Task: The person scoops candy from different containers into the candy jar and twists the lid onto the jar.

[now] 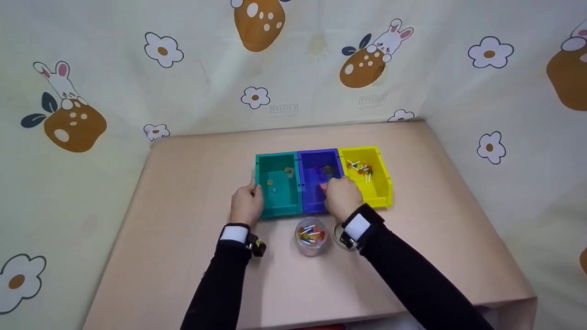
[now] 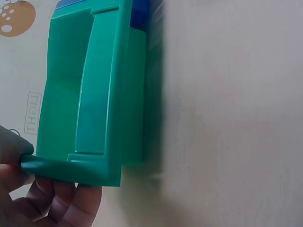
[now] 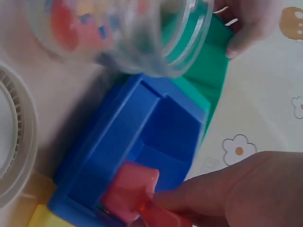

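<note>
My left hand (image 1: 246,205) grips the outer side of the green bin (image 2: 128,104), thumb over the rim and fingers beneath it. Over the blue bin (image 3: 113,137), my right hand (image 1: 344,197) pinches the handle of a small pinkish-red scoop (image 3: 130,187). The scoop's blade dips inside that bin's front part, and the hand hides some of it in the head view. Small shiny pieces (image 1: 326,171) lie toward the back of the blue bin. A few little pale and brownish pieces (image 1: 288,170) rest in the green one.
Right of the blue bin stands a yellow bin (image 1: 379,183) holding several white-stemmed pieces (image 1: 366,170) with coloured heads. A clear open jar (image 1: 312,251) of similar pieces stands in front. Beside it lies a round lid (image 3: 28,137), partly under my right wrist.
</note>
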### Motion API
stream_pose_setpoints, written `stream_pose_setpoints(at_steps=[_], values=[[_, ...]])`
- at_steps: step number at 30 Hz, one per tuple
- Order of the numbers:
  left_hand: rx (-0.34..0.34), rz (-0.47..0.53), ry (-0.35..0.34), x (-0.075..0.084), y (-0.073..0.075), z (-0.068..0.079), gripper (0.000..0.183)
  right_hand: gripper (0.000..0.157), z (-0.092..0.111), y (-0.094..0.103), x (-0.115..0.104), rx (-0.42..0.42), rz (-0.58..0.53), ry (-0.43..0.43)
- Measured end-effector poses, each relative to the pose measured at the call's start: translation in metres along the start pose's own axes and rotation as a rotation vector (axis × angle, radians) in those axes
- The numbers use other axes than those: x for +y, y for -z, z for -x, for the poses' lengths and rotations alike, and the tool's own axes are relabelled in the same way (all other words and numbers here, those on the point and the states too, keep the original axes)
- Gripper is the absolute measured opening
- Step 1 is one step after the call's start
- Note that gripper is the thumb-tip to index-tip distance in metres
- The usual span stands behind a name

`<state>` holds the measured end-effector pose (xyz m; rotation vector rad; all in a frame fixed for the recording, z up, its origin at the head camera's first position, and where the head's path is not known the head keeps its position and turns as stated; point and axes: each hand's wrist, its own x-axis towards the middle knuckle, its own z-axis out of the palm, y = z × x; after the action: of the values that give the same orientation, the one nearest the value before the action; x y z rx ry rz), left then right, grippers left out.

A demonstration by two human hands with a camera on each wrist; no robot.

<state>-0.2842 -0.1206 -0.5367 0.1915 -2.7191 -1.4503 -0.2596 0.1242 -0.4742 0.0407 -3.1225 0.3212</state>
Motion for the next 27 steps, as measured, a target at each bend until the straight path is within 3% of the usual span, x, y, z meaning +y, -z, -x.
stream_pose_setpoints(at_steps=[1, 12, 18, 27], values=[[0.015, -0.003, -0.016, -0.007, -0.002, -0.004, 0.045, 0.027, -0.003, -0.003, -0.001, 0.006, 0.005, -0.007], [-0.021, 0.008, 0.061, 0.001, 0.002, -0.002, 0.045, 0.028, -0.032, -0.021, -0.009, 0.077, 0.069, -0.059], [-0.042, 0.036, 0.096, 0.003, 0.003, -0.001, 0.046, 0.042, -0.043, -0.025, -0.015, 0.053, 0.068, -0.097], [-0.057, 0.047, 0.125, 0.001, 0.002, -0.001, 0.046, 0.030, -0.053, -0.022, -0.014, -0.075, 0.055, -0.123]])
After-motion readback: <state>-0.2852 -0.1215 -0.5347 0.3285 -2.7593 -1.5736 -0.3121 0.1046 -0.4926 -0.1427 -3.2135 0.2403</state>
